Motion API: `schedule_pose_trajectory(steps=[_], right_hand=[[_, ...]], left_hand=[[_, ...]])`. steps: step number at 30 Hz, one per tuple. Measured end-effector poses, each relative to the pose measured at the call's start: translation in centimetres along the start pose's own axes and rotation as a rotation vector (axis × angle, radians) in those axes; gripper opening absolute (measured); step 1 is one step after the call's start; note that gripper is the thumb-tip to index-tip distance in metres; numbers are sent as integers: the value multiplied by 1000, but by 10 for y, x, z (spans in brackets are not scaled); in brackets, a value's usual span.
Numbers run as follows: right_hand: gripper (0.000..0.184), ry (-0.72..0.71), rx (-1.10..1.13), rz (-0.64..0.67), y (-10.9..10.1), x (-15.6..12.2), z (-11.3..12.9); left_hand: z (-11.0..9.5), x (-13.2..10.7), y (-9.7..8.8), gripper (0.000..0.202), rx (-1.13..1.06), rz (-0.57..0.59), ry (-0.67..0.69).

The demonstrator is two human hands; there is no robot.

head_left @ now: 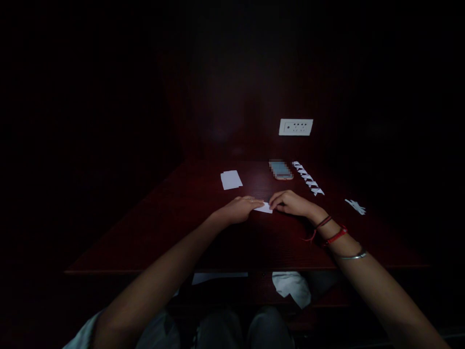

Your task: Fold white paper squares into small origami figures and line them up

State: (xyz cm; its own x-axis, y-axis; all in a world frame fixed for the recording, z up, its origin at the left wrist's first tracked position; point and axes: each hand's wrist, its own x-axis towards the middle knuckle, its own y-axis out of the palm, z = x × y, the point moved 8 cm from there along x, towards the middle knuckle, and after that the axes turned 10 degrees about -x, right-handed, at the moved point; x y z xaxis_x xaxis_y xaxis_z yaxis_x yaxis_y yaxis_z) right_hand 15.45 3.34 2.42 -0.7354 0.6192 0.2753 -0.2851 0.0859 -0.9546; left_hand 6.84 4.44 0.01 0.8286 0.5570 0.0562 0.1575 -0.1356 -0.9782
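A small white piece of paper (265, 208) lies on the dark red table, between my two hands. My left hand (240, 209) rests on its left part, fingers stretched over it and pressing it against the tabletop; a ring shows on one finger. At the paper's right edge, the curled fingertips of my right hand (290, 202) grip it. Part of the paper is hidden under my left fingers, so I cannot tell how it is folded. Red bands and a silver bangle circle my right wrist and forearm.
Beyond my left hand is a stack of white paper sheets (231, 180). A phone (281, 169) lies farther back, beside a row of folded white paper pieces (308, 178). Thin paper strips (355, 206) lie at right. A socket panel (296, 127) is on the wall.
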Motion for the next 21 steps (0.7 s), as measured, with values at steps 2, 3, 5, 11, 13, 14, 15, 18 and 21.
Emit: schedule_pose_trajectory(steps=[2,3,5,11,13,14,15,18,21], right_hand=[[24,6,4,-1,0,0,0],[25,10,4,-3,0,-1,-1],[28,25,-4,-16,-1,-1,-2],[37,104,-116,-83,-2,-1,-10],[39,108,-151,-64,0,0,-10],[40,107,-166,-51,2,1,-10],[40,108,-180,-37,3,1,-9],[41,128,-218,9,8,2,-9],[41,150,-263,43,10,2,-9]], left_hand=[[0,0,0,55,-2,14,-8],[1,0,1,56,-2,21,-12],[2,0,2,59,2,32,-19],[-1,-1,0,56,33,1,28],[-3,0,-2,52,41,-20,43],[-4,0,-2,51,39,-26,49],[-4,0,-2,51,34,-30,50],[-4,0,-2,51,16,-30,36],[-3,1,0,53,21,-12,22]])
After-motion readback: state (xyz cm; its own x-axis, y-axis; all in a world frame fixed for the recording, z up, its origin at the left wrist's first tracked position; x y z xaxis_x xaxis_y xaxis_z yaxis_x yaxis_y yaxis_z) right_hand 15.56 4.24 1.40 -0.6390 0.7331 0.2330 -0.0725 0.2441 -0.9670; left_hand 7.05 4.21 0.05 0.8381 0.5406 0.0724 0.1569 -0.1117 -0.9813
